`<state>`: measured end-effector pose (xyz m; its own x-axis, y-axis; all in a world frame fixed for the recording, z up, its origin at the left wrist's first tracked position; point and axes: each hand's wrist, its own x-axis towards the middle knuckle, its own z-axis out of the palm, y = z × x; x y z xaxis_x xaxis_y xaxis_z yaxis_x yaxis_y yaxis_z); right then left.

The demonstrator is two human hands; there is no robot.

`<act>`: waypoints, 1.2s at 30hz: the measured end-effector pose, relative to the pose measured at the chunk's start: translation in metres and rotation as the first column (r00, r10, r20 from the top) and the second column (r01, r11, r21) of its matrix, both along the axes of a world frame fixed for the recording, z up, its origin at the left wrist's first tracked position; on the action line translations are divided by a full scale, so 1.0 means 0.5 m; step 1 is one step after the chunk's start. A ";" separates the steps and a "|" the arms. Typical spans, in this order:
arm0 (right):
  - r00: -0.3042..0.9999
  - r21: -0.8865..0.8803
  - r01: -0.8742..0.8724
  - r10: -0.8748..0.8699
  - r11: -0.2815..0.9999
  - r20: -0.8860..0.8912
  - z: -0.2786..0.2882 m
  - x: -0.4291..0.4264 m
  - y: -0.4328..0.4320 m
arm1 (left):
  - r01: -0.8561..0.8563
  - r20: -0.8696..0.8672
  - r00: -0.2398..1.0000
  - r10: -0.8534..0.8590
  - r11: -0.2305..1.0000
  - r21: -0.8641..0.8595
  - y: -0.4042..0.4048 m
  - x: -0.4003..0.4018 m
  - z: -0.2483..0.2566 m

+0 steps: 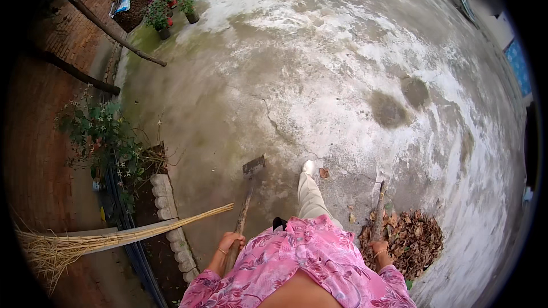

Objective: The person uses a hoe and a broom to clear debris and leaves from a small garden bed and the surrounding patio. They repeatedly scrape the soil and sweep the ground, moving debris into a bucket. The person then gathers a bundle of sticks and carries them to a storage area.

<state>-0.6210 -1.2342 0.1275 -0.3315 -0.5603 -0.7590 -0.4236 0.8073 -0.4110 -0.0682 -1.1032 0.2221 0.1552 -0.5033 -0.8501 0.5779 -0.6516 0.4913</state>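
Observation:
My left hand (231, 241) is closed around the wooden handle of a tool with a flat metal blade (254, 167). The blade points forward, near or on the concrete. On my right, my right hand (378, 246) grips a rough wooden stick (379, 214), its near part hidden by hand and body. A heap of dry brown leaves (413, 244) lies beside and below that hand. To the left, a broom of bundled stalks (128, 237) extends across the bed's edging, its narrow end apart from my left hand.
A scalloped concrete edging (167, 209) borders a planting bed with a leafy shrub (107, 137). Two slim trunks (115, 40) lean in at upper left. Potted flowers (160, 15) stand farther ahead. Cracked, stained concrete (308, 94) spreads forward; one fallen leaf (324, 173) lies by my shoe (308, 167).

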 end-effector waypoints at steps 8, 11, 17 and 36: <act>0.491 0.168 -0.833 0.844 0.528 -0.216 -0.182 0.035 -0.521 | -0.019 0.188 0.982 -0.016 0.983 0.183 -0.307 0.062 0.015; 0.776 -0.075 -0.626 0.630 0.776 0.034 -0.104 0.223 -0.760 | -0.080 0.184 0.982 0.051 0.984 0.157 -0.377 0.093 0.002; 0.785 -0.147 -0.365 0.389 0.919 0.482 0.059 0.586 -1.017 | -0.085 0.242 0.970 0.013 0.953 0.290 -0.489 0.177 -0.006; 0.122 -0.129 -0.986 0.988 0.109 -0.096 0.079 1.065 -1.335 | 0.199 0.292 0.888 -0.356 0.869 0.453 -0.716 0.506 -0.116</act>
